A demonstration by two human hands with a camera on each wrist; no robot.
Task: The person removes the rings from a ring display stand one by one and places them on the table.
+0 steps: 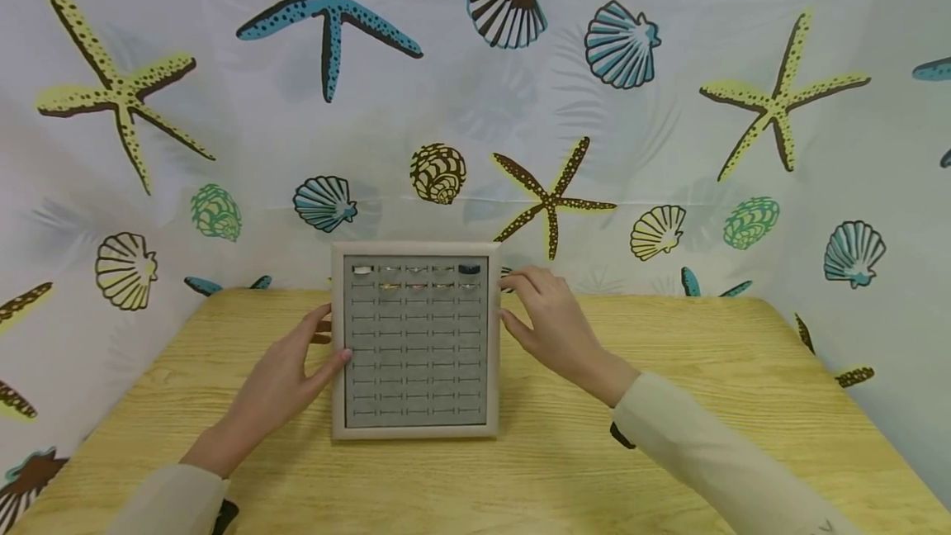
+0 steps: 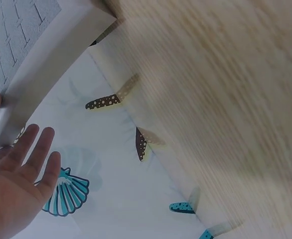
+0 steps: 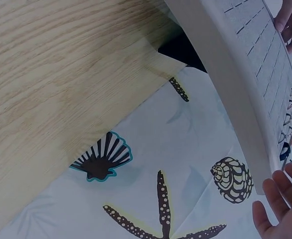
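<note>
A ring display board (image 1: pixel 416 357) with a pale frame and grey slotted pad stands upright, facing me. Rings fill its top two rows, among them a white ring (image 1: pixel 362 270), a gold-toned ring (image 1: pixel 390 286) and a wide dark blue ring (image 1: pixel 469 269). My left hand (image 1: pixel 278 378) holds the frame's left side, thumb on the front and fingers behind the edge. At the upper right side is my right hand (image 1: pixel 560 324), its fingers loosely bent with the tips right at the frame's edge. The lower rows of slots hold no rings.
The board stands on a light wood-grain table (image 1: pixel 669 419). A black support (image 3: pixel 186 50) shows behind the board in the right wrist view. Close behind the table hangs a white cloth (image 1: pixel 416 97) printed with starfish and shells, continuing along both sides.
</note>
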